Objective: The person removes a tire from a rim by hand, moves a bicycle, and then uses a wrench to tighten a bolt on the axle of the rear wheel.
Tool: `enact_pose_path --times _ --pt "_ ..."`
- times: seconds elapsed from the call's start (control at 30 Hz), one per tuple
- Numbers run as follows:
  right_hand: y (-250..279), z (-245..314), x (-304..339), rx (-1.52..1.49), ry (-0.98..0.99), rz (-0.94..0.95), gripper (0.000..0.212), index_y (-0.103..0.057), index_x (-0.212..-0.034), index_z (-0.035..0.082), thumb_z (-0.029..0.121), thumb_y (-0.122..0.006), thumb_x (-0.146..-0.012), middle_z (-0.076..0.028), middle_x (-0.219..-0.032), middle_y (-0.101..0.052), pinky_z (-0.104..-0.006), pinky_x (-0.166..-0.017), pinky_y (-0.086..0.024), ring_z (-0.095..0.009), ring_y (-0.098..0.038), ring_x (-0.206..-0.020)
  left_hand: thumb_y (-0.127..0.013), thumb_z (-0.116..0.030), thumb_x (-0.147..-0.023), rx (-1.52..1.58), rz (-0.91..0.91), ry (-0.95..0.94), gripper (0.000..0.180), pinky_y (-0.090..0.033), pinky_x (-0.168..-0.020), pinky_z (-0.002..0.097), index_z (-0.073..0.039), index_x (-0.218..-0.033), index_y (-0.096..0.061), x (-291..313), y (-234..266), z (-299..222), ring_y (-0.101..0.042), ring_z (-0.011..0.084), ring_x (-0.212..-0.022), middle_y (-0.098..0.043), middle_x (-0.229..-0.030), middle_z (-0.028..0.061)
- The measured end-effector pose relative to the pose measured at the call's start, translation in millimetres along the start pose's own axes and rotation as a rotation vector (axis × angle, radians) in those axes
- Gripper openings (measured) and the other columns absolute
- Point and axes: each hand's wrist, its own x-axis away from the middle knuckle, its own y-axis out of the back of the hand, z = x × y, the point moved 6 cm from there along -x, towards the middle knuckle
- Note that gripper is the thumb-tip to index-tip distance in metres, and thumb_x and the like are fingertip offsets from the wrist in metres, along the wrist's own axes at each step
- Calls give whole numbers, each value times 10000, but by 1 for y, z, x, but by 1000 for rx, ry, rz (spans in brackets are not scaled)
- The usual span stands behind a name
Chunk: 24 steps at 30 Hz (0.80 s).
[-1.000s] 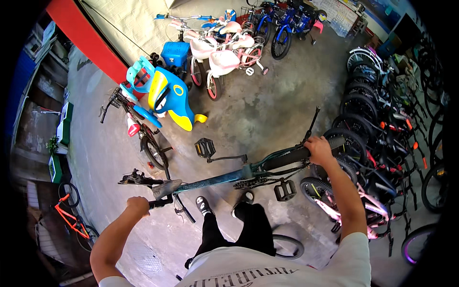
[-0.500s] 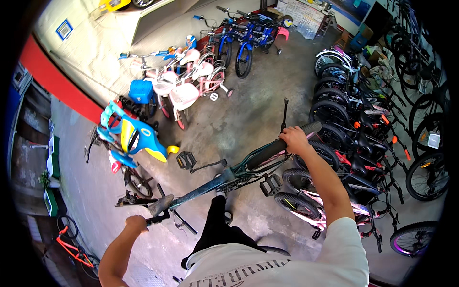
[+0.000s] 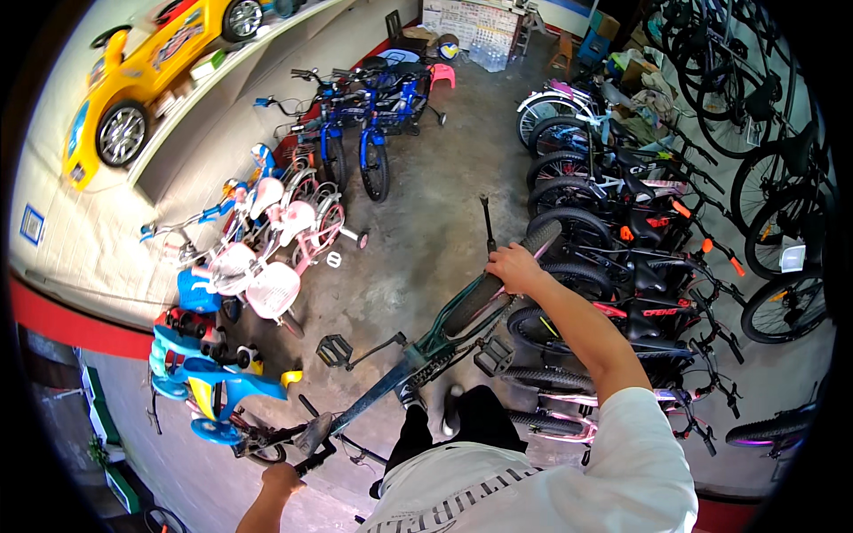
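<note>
A dark green bicycle (image 3: 380,387) is held tilted in front of me, its frame running from lower left to upper right. My left hand (image 3: 283,480) is closed around the black grip of its handlebar (image 3: 315,458). Up at the rear end, my right hand (image 3: 515,268) wraps over the rear tire (image 3: 471,304). Beside that hand a thin black kickstand (image 3: 488,226) sticks out. One flat black pedal (image 3: 335,350) points away on its crank; the other pedal (image 3: 495,356) is nearer my body. Whether the front end carries a wheel I cannot make out.
A row of parked bicycles (image 3: 569,231) lines the right, close to my right arm. At left are a blue-and-yellow ride-on toy (image 3: 222,391), pink children's bicycles (image 3: 275,289) and blue ones (image 3: 378,133). A yellow toy car (image 3: 151,80) sits on a shelf. Concrete floor (image 3: 426,178) stretches ahead.
My view has turned leftward and shifted forward, bringing the yellow toy car and more wall into sight. Both hands keep their hold on the bicycle, which sits slightly lower and steeper in view.
</note>
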Motion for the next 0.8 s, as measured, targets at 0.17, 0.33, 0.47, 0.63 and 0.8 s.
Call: enact_pose_path --times 0.17,0.33,0.47,0.63,0.8 --pt "-15 -108 -56 -35 16 -3 270 -731 -924 169 185 -805 -665 -9 -985 -646 -384 -861 -465 -215 -638 -1044 -847 -581 -750 -36 -24 46 584 -599 -874 420 -120 -1105 -796 -27 83 -40 -747 304 -1062 -777 -1128 105" --pt "-30 -230 -102 -58 56 -55 261 -730 -919 168 178 -796 -666 -9 -984 -654 -386 -855 -468 -218 -642 -1034 -853 -581 -748 -11 69 100 675 -559 -985 425 -99 -1212 -757 -63 177 -102 -716 303 -1152 -752 -1226 121" --pt "-37 -315 -156 -81 91 -25 255 -735 -921 166 172 -792 -672 -13 -974 -659 -393 -864 -469 -224 -643 -1033 -876 -581 -732 76 53 196 715 -559 -985 425 -88 -1231 -737 -49 271 -152 -715 304 -1158 -751 -1230 124" --pt "-27 -413 -224 -52 143 -31 239 -747 -914 170 162 -793 -679 -8 -973 -652 -382 -877 -464 -213 -640 -1035 -875 -582 -734 87 115 171 714 -595 -902 429 -43 -1179 -726 -66 361 -207 -739 325 -1087 -757 -1174 174" --pt "-40 -511 -287 -23 147 -40 259 -746 -932 180 164 -791 -678 5 -970 -651 -369 -868 -458 -204 -638 -1041 -874 -597 -720 139 40 155 729 -591 -917 444 -32 -1151 -715 -100 454 -258 -735 347 -1076 -757 -1135 196"
